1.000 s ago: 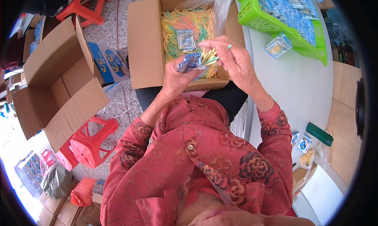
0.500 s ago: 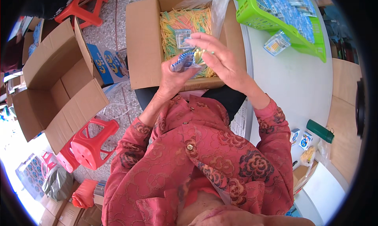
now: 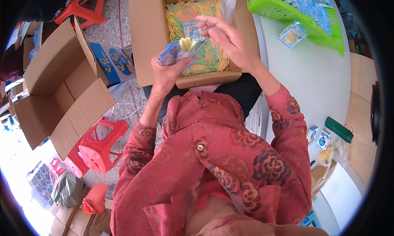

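Sticks [image 3: 187,44], slim and yellow, protrude from a clear blue-edged plastic bag [image 3: 174,56] gripped over a brown cardboard box [image 3: 146,41] by the left hand [image 3: 167,73] alone, the right hand [image 3: 227,39] having withdrawn, loosely open and apparently empty.

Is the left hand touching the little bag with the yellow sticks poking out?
Touching. The head view shows it plainly: the left hand holds the bag, its thumb lying against it.
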Tool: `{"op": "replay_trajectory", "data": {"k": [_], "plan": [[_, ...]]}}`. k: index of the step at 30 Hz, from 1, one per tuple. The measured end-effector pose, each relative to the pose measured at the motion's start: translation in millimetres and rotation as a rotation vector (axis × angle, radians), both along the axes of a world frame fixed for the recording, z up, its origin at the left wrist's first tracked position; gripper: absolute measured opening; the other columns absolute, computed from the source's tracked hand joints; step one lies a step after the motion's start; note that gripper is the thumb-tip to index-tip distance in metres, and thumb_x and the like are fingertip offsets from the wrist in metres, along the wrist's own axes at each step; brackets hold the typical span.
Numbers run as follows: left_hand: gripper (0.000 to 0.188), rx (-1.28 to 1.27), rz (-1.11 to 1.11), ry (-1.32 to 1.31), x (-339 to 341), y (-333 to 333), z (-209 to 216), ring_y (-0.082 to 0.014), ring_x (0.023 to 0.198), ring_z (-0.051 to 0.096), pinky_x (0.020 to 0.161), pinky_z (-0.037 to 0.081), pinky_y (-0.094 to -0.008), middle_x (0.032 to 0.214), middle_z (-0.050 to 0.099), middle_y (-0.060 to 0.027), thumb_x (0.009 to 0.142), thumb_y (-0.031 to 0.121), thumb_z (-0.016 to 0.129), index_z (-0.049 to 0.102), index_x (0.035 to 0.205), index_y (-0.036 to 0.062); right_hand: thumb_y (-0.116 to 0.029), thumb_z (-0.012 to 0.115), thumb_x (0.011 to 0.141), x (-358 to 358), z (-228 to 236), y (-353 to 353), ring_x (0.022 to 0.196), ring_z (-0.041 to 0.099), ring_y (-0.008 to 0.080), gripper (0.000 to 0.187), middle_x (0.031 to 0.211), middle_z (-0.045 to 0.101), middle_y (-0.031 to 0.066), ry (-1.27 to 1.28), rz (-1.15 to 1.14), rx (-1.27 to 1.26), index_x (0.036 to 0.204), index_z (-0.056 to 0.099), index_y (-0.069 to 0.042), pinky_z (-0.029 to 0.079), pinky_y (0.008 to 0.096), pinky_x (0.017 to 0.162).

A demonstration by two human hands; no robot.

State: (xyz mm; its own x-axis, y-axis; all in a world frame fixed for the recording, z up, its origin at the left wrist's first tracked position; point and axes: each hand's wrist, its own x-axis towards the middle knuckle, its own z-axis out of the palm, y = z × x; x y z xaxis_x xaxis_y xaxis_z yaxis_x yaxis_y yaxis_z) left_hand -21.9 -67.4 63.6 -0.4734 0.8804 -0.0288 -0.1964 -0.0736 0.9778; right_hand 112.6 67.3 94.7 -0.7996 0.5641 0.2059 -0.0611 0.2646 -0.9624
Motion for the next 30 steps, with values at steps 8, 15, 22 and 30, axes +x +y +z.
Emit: {"op": "replay_trajectory", "data": {"k": [8,15,22,30], "plan": [[0.028,-0.033,0.07,-0.013,-17.1,-14.2,-0.3,-0.0108,0.082,0.057,0.076,0.047,-0.0246,0.092,0.062,-0.0056,0.073,-0.003,0.066,0.059,0.1,-0.0052,-0.012,0.053,0.074,-8.1,-182.2,8.9,0.075,0.06,0.0314,0.016,0.077,0.059,0.0186,-0.669,0.313,0.522,0.084,0.061,-0.002,0.047,0.0405,0.067],[0.028,-0.079,0.068,-0.045,-20.1,-21.4,-4.7,-0.0102,0.081,0.057,0.075,0.047,-0.0238,0.092,0.062,-0.0056,0.073,-0.002,0.066,0.059,0.1,-0.0054,-0.01,0.055,0.07,-30.5,-232.7,-9.6,0.072,0.061,0.0315,0.011,0.073,0.062,0.0141,-0.929,0.511,0.875,0.075,0.064,-0.006,0.049,0.0406,0.059],[0.03,-0.125,0.049,-0.027,-21.5,-21.6,-8.6,-0.0098,0.081,0.057,0.073,0.047,-0.0233,0.091,0.061,-0.0048,0.072,-0.003,0.066,0.058,0.101,-0.0037,-0.011,0.053,0.07,-28.1,-260.7,-17.7,0.065,0.061,0.0299,0.01,0.066,0.06,0.0117,-0.834,0.458,0.98,0.066,0.061,-0.007,0.048,0.0411,0.056],[0.022,-0.087,0.055,-0.047,-12.4,-19.0,-1.5,-0.0052,0.072,0.055,0.064,0.045,-0.0193,0.081,0.062,-0.001,0.073,0.0,0.064,0.061,0.095,-0.0029,-0.006,0.052,0.071,-19.0,-234.9,3.1,0.069,0.06,0.033,0.01,0.069,0.06,0.0174,-0.777,0.27,0.73,0.069,0.062,-0.003,0.049,0.04,0.059]]}}
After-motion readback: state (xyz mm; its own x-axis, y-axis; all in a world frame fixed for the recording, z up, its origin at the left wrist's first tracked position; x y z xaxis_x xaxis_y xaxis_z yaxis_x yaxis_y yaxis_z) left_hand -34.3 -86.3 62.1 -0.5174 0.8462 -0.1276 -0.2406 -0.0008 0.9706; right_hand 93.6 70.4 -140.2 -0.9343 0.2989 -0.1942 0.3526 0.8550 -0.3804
